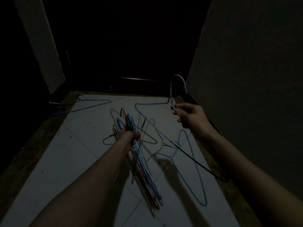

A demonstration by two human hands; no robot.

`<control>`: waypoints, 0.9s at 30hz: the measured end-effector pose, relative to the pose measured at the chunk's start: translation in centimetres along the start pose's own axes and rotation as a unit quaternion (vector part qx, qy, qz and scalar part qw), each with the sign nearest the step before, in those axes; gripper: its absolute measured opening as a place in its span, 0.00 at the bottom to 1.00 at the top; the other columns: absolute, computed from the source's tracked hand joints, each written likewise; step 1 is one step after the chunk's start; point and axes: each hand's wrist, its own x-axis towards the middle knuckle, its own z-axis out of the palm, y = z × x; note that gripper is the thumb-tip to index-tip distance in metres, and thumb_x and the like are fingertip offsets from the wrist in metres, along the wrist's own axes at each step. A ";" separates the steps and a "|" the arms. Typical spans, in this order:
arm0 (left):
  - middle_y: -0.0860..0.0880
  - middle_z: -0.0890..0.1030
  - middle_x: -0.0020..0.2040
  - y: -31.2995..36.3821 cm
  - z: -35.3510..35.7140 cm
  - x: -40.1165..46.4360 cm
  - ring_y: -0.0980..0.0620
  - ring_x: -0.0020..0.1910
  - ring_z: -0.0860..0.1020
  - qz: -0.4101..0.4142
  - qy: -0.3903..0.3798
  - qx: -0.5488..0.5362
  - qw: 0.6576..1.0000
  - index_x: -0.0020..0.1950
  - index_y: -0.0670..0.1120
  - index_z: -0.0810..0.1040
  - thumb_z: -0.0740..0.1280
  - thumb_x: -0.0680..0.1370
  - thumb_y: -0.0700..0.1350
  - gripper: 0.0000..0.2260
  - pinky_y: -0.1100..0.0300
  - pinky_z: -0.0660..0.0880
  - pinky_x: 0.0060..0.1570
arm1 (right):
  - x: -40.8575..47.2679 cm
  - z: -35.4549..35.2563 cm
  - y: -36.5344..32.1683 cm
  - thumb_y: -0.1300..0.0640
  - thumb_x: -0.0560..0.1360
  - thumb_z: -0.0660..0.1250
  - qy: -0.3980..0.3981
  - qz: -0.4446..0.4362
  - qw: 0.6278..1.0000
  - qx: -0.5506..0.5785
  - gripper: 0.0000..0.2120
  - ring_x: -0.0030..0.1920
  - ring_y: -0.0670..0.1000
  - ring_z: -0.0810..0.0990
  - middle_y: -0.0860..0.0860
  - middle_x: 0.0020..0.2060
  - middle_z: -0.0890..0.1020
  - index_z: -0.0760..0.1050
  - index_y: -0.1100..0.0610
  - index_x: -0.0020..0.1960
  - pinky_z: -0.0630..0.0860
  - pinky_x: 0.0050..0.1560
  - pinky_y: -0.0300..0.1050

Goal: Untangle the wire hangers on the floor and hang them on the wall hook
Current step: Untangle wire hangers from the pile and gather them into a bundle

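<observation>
L hand gripping hanger bundle, R hand pinching prob. lilac hanger

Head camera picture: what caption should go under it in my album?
Left hand grips a bundle of wire hangers while right hand lifts a pale hanger above the floor.

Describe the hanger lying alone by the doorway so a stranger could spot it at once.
Start at the dark doorway at the far end of the pale tiled floor. At the floor's far left corner lies a dark blue wire hanger. Unlike the others, it lies by itself, apart from the tangled pile and from both hands.
</observation>
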 end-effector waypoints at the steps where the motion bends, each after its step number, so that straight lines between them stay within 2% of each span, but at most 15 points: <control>1: 0.39 0.76 0.41 -0.3 0.1 0.1 0.46 0.34 0.74 -0.001 0.001 -0.011 1.000 0.67 0.31 0.68 0.61 0.74 0.24 0.21 0.64 0.75 0.23 | 0.1 0.0 0.1 0.63 0.80 0.58 -0.001 0.004 1.000 -0.004 0.09 0.32 0.46 0.70 0.50 0.39 0.77 0.76 0.60 0.54 0.64 0.24 0.31; 2: 0.38 0.76 0.42 -0.4 0.2 0.0 0.46 0.33 0.74 -0.003 0.001 -0.017 1.000 0.65 0.31 0.69 0.62 0.73 0.24 0.20 0.64 0.75 0.22 | 0.2 -0.1 0.2 0.63 0.80 0.58 0.000 0.008 1.000 -0.007 0.09 0.32 0.46 0.70 0.50 0.39 0.77 0.76 0.61 0.54 0.64 0.24 0.31; 3: 0.39 0.76 0.39 -0.6 0.3 0.1 0.46 0.32 0.75 -0.006 -0.002 -0.018 1.000 0.59 0.32 0.73 0.63 0.73 0.24 0.15 0.64 0.75 0.21 | 0.3 -0.2 0.3 0.63 0.80 0.58 0.002 0.011 1.000 -0.006 0.09 0.32 0.46 0.70 0.50 0.39 0.76 0.76 0.61 0.54 0.64 0.25 0.32; 4: 0.40 0.74 0.34 -0.7 0.5 0.0 0.47 0.29 0.75 -0.009 -0.010 -0.012 1.000 0.48 0.35 0.73 0.64 0.73 0.25 0.09 0.64 0.74 0.22 | 0.3 -0.3 0.4 0.63 0.80 0.58 0.004 0.014 1.000 -0.005 0.09 0.31 0.46 0.70 0.50 0.39 0.76 0.76 0.61 0.54 0.64 0.25 0.32; 5: 0.42 0.73 0.30 -0.7 0.6 0.0 0.49 0.26 0.75 -0.013 -0.016 -0.006 1.000 0.39 0.37 0.70 0.64 0.73 0.25 0.09 0.64 0.74 0.22 | 0.4 -0.4 0.5 0.63 0.80 0.58 0.006 0.016 1.000 -0.004 0.09 0.31 0.46 0.70 0.50 0.39 0.76 0.76 0.61 0.54 0.64 0.25 0.32; 7: 0.43 0.72 0.31 -1.0 1.0 0.3 0.48 0.28 0.74 -0.011 -0.025 0.002 1.000 0.34 0.41 0.64 0.63 0.73 0.25 0.15 0.64 0.74 0.23 | 0.4 -0.7 0.7 0.63 0.80 0.58 0.008 0.020 1.000 -0.003 0.09 0.31 0.46 0.70 0.50 0.39 0.76 0.76 0.62 0.54 0.64 0.25 0.31; 10: 0.43 0.72 0.37 -1.5 1.8 0.4 0.46 0.34 0.72 -0.011 -0.034 0.009 0.999 0.36 0.42 0.65 0.60 0.74 0.24 0.15 0.65 0.71 0.21 | 0.6 -1.1 1.1 0.62 0.80 0.58 0.008 0.026 1.000 -0.006 0.10 0.32 0.46 0.70 0.49 0.39 0.76 0.76 0.62 0.55 0.65 0.25 0.31; 12: 0.44 0.71 0.37 -1.7 2.2 0.3 0.46 0.34 0.71 -0.014 -0.045 0.013 0.999 0.36 0.43 0.66 0.60 0.73 0.24 0.16 0.65 0.69 0.20 | 0.6 -1.3 1.6 0.62 0.80 0.58 0.010 0.037 0.999 -0.001 0.10 0.32 0.46 0.70 0.49 0.39 0.76 0.76 0.62 0.56 0.64 0.27 0.33; 15: 0.43 0.70 0.36 -1.9 2.7 0.3 0.46 0.33 0.71 -0.021 -0.054 0.010 0.998 0.37 0.42 0.68 0.61 0.72 0.23 0.14 0.65 0.72 0.22 | 0.6 -1.4 2.4 0.63 0.80 0.58 0.012 0.049 0.999 0.017 0.09 0.31 0.46 0.70 0.50 0.38 0.76 0.76 0.62 0.55 0.64 0.29 0.36; 21: 0.43 0.73 0.37 -3.1 3.1 -0.3 0.45 0.35 0.74 -0.024 -0.049 -0.001 0.998 0.37 0.41 0.68 0.62 0.73 0.23 0.14 0.64 0.74 0.24 | 0.7 -1.3 5.1 0.61 0.80 0.59 0.018 0.079 0.997 0.007 0.08 0.30 0.46 0.69 0.50 0.36 0.76 0.76 0.61 0.52 0.64 0.27 0.34; 23: 0.42 0.73 0.36 -3.2 3.0 -0.6 0.45 0.34 0.74 -0.020 -0.034 -0.003 0.999 0.47 0.35 0.73 0.63 0.73 0.25 0.08 0.64 0.75 0.24 | 0.7 -0.9 6.4 0.62 0.80 0.58 0.020 0.102 0.995 0.000 0.09 0.30 0.46 0.69 0.51 0.37 0.76 0.76 0.63 0.53 0.63 0.25 0.33; 25: 0.38 0.76 0.43 -3.1 2.9 -0.7 0.45 0.36 0.76 -0.023 -0.030 -0.001 0.999 0.64 0.30 0.68 0.63 0.73 0.24 0.19 0.63 0.76 0.26 | 0.7 -0.4 7.5 0.63 0.80 0.58 0.021 0.115 0.993 0.006 0.09 0.29 0.47 0.69 0.53 0.38 0.76 0.76 0.65 0.54 0.63 0.23 0.32; 27: 0.33 0.75 0.53 -2.6 2.9 -0.7 0.42 0.44 0.79 -0.023 -0.029 0.016 0.999 0.69 0.29 0.63 0.61 0.73 0.23 0.24 0.60 0.76 0.29 | 0.6 -0.1 7.9 0.64 0.80 0.58 0.024 0.120 0.992 0.008 0.10 0.28 0.46 0.69 0.53 0.36 0.75 0.76 0.67 0.54 0.62 0.22 0.31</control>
